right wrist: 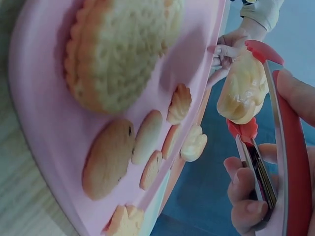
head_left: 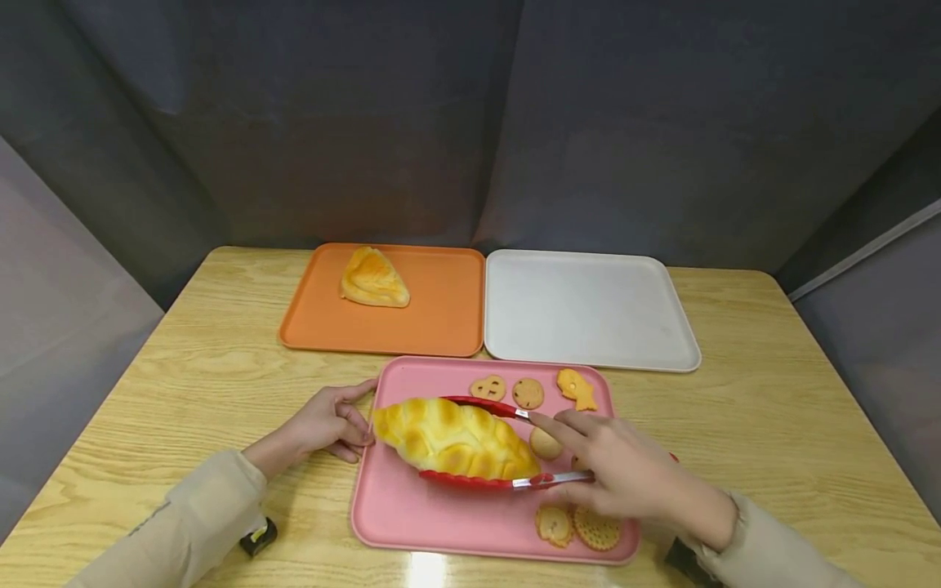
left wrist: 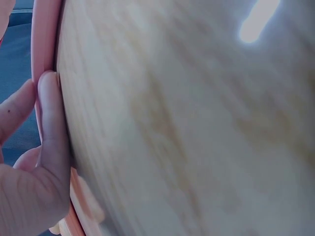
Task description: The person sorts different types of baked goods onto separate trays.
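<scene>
My right hand grips a pair of food tongs with red scalloped tips and metal arms. Between the tips sits a braided bread loaf, golden yellow, over the pink tray. In the right wrist view the loaf is raised above the tray surface, and fingers curl round the tong handles. At the tray's left edge, my left hand holds the rim between its digits, close to the loaf's left end.
Cookies lie on the pink tray's right part, among them a fish-shaped one and a round dotted one. Behind are an orange tray with a triangular pastry and a white tray. A dark curtain borders the table.
</scene>
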{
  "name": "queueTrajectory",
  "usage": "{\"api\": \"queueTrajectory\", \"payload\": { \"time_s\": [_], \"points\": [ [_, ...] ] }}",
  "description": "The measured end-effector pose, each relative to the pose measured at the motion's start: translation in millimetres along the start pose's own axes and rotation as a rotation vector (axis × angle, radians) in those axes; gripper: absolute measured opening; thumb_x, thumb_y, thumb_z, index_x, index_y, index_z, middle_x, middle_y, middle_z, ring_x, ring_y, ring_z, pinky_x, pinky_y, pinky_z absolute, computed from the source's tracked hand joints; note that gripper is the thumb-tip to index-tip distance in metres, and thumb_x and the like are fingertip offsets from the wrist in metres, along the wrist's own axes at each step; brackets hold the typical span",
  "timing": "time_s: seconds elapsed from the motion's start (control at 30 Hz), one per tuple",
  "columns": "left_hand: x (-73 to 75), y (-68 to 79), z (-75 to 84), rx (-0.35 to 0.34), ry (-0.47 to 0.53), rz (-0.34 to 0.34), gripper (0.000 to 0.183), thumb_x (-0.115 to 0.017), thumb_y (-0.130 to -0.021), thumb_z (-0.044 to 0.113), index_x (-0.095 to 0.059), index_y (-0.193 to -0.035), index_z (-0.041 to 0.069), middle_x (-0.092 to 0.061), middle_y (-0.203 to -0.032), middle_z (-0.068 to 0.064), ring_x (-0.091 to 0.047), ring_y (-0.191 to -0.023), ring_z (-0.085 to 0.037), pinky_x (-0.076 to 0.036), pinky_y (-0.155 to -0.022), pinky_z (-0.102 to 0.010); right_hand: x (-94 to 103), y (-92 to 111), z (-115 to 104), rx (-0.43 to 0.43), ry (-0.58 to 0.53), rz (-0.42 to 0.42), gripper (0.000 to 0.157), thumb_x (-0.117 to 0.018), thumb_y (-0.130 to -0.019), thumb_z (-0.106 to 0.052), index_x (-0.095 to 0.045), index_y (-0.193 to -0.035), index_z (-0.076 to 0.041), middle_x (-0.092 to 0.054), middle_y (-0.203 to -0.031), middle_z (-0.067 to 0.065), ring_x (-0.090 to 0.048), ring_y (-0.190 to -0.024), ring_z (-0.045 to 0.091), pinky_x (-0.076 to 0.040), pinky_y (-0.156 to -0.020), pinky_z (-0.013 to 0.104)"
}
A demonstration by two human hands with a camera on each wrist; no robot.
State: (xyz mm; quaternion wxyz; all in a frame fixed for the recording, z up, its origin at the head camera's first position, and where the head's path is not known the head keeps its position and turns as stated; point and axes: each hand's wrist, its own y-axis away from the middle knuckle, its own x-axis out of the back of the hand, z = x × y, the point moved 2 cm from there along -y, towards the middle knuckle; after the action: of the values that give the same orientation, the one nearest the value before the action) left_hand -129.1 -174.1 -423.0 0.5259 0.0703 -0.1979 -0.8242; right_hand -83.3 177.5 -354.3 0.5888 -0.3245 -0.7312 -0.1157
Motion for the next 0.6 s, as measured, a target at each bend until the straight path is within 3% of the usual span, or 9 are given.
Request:
{"api": "queueTrajectory", "payload": {
  "time_s": [0.3,0.6],
  "points": [
    [-0.5,-0.2,-0.6,0.004,-0.015,0.008,0.082,-0.059,-0.072,-0.014,-0.022,-0.144,0.004,-0.064,-0.073,-0.012,-0.062,-0.057,-0.019,-0.055,-0.052,-0.039,7.3,-3,7,0.035,0.044,0.042,0.068,-0.073,-0.073,-0.032,-0.049,-0.13,-0.005,-0.056,-0.094,0.002,-0.038,-0.056,-0.002,-0.033,-0.045,0.012],
    [-0.3,-0.8,-1.9,0.004,-0.02,-0.001,0.082,-0.059,-0.073,-0.013,-0.022,-0.144,0.005,-0.063,-0.071,-0.011,-0.061,-0.054,-0.02,-0.055,-0.052,-0.039,7.8,-9,13,0.001,0.1,0.096,0.073,-0.075,-0.07,-0.039,-0.05,-0.128,-0.003,-0.058,-0.094,0.006,-0.037,-0.052,0.001,-0.033,-0.044,0.013]
  ]
}}
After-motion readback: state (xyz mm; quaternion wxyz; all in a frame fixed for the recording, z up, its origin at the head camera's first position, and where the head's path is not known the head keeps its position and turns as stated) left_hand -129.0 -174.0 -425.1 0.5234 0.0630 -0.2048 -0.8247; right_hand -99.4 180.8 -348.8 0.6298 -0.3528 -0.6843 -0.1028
